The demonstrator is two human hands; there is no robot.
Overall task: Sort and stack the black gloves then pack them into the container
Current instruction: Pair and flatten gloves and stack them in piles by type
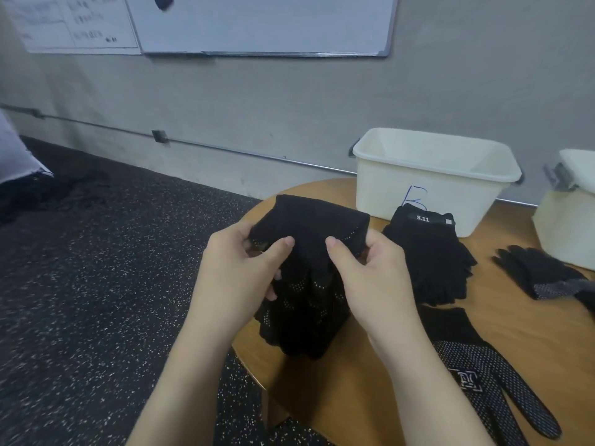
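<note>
Hands pinching a bunch of black gloves (302, 284) over the table (354, 397).
Left hand (238, 272) and right hand (373, 275) both grip it; two white tubs (431, 185) behind, three glove piles lying beside.

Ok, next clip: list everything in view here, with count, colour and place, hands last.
held gloves: a bundle, black with pale dots, above the table's left edge
5.11 gloves: one stack, black, in front of the tub
dotted glove: one, black, table front right
far gloves: a few, black, table right
tub: one, cream, marked B, table rear
second tub: one, cream, right edge, cut off
table: one, round, wooden
whiteboard: one, white, on the wall
left hand: grips the bundle
right hand: grips the bundle
</note>
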